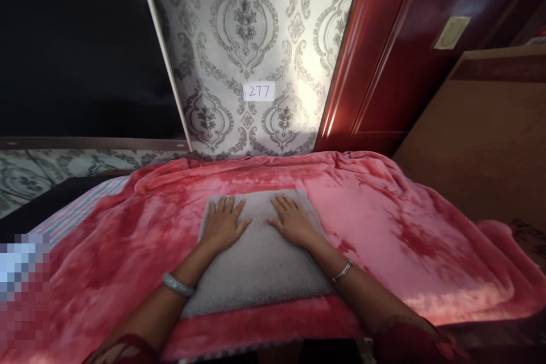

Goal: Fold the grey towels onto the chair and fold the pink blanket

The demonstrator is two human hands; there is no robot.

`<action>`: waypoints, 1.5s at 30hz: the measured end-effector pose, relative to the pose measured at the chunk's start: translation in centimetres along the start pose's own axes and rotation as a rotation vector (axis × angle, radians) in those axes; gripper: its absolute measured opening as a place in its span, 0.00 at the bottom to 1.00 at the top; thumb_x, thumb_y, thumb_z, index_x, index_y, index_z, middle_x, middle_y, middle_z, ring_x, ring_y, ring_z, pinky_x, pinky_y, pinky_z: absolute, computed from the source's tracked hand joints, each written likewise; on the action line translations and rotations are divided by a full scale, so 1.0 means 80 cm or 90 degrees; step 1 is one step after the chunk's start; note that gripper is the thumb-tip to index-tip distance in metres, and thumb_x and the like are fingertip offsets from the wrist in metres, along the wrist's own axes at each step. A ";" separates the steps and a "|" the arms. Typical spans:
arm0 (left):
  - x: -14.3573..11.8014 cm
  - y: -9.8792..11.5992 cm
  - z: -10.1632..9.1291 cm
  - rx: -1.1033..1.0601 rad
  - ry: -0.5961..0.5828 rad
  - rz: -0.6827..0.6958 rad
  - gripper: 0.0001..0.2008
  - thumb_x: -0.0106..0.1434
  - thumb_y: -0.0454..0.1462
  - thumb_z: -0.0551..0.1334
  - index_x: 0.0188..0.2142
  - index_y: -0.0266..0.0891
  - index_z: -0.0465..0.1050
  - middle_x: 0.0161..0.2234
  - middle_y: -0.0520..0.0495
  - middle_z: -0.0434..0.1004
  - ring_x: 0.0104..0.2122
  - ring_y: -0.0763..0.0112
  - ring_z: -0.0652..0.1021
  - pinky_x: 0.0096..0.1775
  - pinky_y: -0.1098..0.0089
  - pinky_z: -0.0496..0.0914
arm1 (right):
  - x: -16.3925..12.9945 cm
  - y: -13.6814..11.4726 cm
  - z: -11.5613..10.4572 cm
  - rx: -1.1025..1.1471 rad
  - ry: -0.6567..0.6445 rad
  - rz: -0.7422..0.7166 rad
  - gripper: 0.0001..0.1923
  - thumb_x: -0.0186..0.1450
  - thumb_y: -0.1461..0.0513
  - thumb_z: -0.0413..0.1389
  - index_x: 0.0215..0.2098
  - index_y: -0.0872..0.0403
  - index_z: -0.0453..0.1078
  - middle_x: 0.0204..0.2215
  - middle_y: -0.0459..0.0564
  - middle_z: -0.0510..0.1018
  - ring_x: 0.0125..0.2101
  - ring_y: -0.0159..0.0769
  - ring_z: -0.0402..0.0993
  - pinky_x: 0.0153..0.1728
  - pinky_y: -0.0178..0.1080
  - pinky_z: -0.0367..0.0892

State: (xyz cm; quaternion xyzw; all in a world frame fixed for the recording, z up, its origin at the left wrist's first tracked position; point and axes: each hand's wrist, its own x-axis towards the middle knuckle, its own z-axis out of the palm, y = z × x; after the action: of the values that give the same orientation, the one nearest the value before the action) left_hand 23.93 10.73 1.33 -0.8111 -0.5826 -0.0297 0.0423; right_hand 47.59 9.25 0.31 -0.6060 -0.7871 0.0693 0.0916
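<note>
Spread fingers (229, 205) of the left hand (222, 226) rest palm-down on a gray plush cloth (264, 264), thumb angled out toward the right hand (295, 224), whose fingers are parted a little less, thumb also out. Neither hand pinches anything. Beneath both palms, the cloth shows bare between the thumbs and back toward the wrists; its far edge lies near the fingertips. A red-and-pink plush blanket (362, 210) extends under it and outward past both hands. Even, flat pressure from both palms seems best, since a lopsided push could ruck the soft pile.
</note>
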 end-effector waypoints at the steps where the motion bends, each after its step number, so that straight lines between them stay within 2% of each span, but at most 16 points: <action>1: 0.000 0.000 -0.001 -0.003 -0.002 -0.002 0.33 0.72 0.53 0.51 0.72 0.43 0.56 0.72 0.34 0.53 0.71 0.41 0.55 0.67 0.37 0.48 | 0.002 0.008 -0.002 -0.008 -0.001 0.019 0.37 0.75 0.46 0.42 0.75 0.56 0.50 0.74 0.56 0.48 0.73 0.47 0.41 0.70 0.53 0.39; 5: 0.001 0.001 -0.002 -0.019 -0.004 0.000 0.33 0.72 0.53 0.51 0.71 0.44 0.57 0.71 0.34 0.54 0.71 0.42 0.55 0.67 0.37 0.48 | 0.003 0.035 -0.004 -0.022 0.002 0.091 0.36 0.76 0.46 0.41 0.75 0.55 0.49 0.74 0.56 0.47 0.73 0.46 0.40 0.70 0.53 0.43; 9: 0.002 -0.001 -0.001 -0.021 0.003 0.005 0.34 0.72 0.54 0.51 0.71 0.43 0.57 0.71 0.33 0.55 0.70 0.42 0.56 0.67 0.37 0.48 | 0.002 0.044 0.002 -0.021 0.020 0.092 0.36 0.76 0.45 0.39 0.75 0.55 0.49 0.74 0.55 0.47 0.73 0.45 0.40 0.69 0.52 0.46; 13: 0.001 -0.001 -0.001 -0.021 0.011 0.005 0.34 0.72 0.54 0.50 0.71 0.43 0.57 0.71 0.33 0.55 0.71 0.42 0.56 0.67 0.38 0.49 | 0.000 0.040 -0.004 -0.032 0.020 0.090 0.35 0.76 0.46 0.39 0.75 0.55 0.48 0.74 0.56 0.47 0.73 0.45 0.40 0.69 0.53 0.44; 17: 0.000 0.000 -0.002 -0.012 0.016 0.006 0.34 0.72 0.54 0.49 0.71 0.43 0.57 0.71 0.33 0.55 0.70 0.41 0.56 0.67 0.38 0.49 | -0.015 0.011 -0.011 -0.033 -0.021 0.090 0.35 0.76 0.47 0.42 0.75 0.54 0.48 0.74 0.59 0.44 0.73 0.50 0.37 0.69 0.59 0.40; 20: 0.000 0.003 -0.002 -0.002 0.016 0.006 0.34 0.72 0.54 0.49 0.71 0.42 0.57 0.71 0.33 0.55 0.70 0.40 0.56 0.66 0.37 0.49 | -0.037 -0.027 -0.003 -0.003 -0.037 -0.022 0.36 0.75 0.45 0.45 0.75 0.50 0.47 0.74 0.58 0.41 0.73 0.52 0.34 0.69 0.62 0.38; 23: 0.001 0.003 -0.001 0.001 0.014 0.004 0.34 0.72 0.53 0.49 0.72 0.42 0.56 0.72 0.34 0.54 0.71 0.41 0.55 0.67 0.38 0.49 | -0.062 -0.056 0.012 0.065 -0.032 -0.179 0.37 0.73 0.44 0.50 0.74 0.48 0.51 0.74 0.53 0.45 0.73 0.51 0.38 0.71 0.57 0.39; 25: 0.003 0.001 -0.001 0.000 0.009 0.000 0.34 0.72 0.53 0.49 0.72 0.42 0.55 0.72 0.35 0.53 0.71 0.42 0.54 0.67 0.38 0.48 | -0.074 -0.058 0.018 0.128 -0.034 -0.262 0.36 0.73 0.44 0.51 0.73 0.48 0.55 0.73 0.51 0.52 0.72 0.50 0.45 0.72 0.52 0.42; 27: 0.005 -0.002 -0.003 -0.009 -0.008 -0.006 0.34 0.72 0.53 0.48 0.72 0.43 0.54 0.73 0.37 0.50 0.72 0.44 0.52 0.67 0.39 0.47 | -0.075 -0.042 0.016 0.186 -0.022 -0.296 0.33 0.74 0.46 0.48 0.73 0.50 0.57 0.71 0.50 0.57 0.71 0.47 0.51 0.71 0.48 0.47; 29: 0.008 -0.001 -0.010 -0.021 -0.040 -0.019 0.34 0.72 0.53 0.48 0.73 0.44 0.53 0.74 0.37 0.48 0.72 0.44 0.51 0.68 0.38 0.46 | -0.065 -0.015 0.008 0.211 0.028 -0.243 0.32 0.75 0.50 0.45 0.73 0.54 0.56 0.71 0.53 0.58 0.70 0.46 0.53 0.70 0.50 0.50; 32: 0.016 0.015 -0.026 -0.036 -0.076 -0.037 0.35 0.72 0.53 0.48 0.72 0.42 0.53 0.73 0.35 0.48 0.72 0.42 0.52 0.67 0.38 0.49 | -0.036 0.026 -0.008 0.178 0.130 -0.066 0.31 0.74 0.57 0.44 0.73 0.58 0.55 0.70 0.60 0.58 0.70 0.46 0.52 0.70 0.55 0.50; 35: 0.023 0.050 -0.035 -0.052 -0.062 0.037 0.33 0.73 0.51 0.48 0.72 0.39 0.54 0.73 0.33 0.49 0.71 0.45 0.53 0.67 0.39 0.50 | -0.012 0.041 -0.012 0.105 0.146 0.043 0.31 0.72 0.62 0.43 0.72 0.61 0.55 0.70 0.62 0.58 0.71 0.46 0.51 0.70 0.54 0.48; 37: 0.024 0.074 -0.031 -0.059 -0.050 0.102 0.32 0.73 0.48 0.49 0.72 0.40 0.55 0.73 0.34 0.49 0.72 0.47 0.53 0.67 0.39 0.49 | -0.007 0.036 -0.007 0.050 0.117 0.063 0.30 0.73 0.62 0.43 0.72 0.59 0.55 0.71 0.60 0.56 0.72 0.45 0.48 0.70 0.53 0.46; 40: 0.019 0.094 -0.013 -0.062 -0.015 0.136 0.31 0.73 0.47 0.49 0.71 0.40 0.56 0.73 0.35 0.50 0.72 0.47 0.53 0.67 0.38 0.48 | -0.013 0.023 0.005 -0.009 0.090 0.063 0.29 0.75 0.59 0.41 0.73 0.56 0.54 0.73 0.56 0.53 0.72 0.46 0.44 0.70 0.54 0.44; 42: 0.015 0.097 -0.003 -0.064 0.008 0.135 0.31 0.73 0.48 0.49 0.71 0.40 0.55 0.73 0.35 0.50 0.72 0.47 0.53 0.67 0.39 0.48 | -0.018 0.019 0.011 -0.024 0.090 0.062 0.29 0.76 0.59 0.40 0.73 0.55 0.53 0.73 0.55 0.52 0.72 0.46 0.44 0.70 0.53 0.43; 45: 0.013 0.085 0.000 -0.069 -0.005 0.132 0.32 0.73 0.51 0.50 0.72 0.42 0.55 0.73 0.36 0.50 0.72 0.47 0.53 0.67 0.39 0.50 | -0.021 0.021 0.014 -0.027 0.086 0.067 0.30 0.76 0.59 0.40 0.74 0.55 0.53 0.73 0.55 0.51 0.72 0.46 0.44 0.70 0.54 0.42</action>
State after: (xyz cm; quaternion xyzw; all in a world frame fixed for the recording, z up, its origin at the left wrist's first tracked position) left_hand 30.74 9.55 1.23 -0.8682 -0.4933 -0.0538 -0.0011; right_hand 49.30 8.07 -1.25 -0.6515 -0.7476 0.0160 0.1277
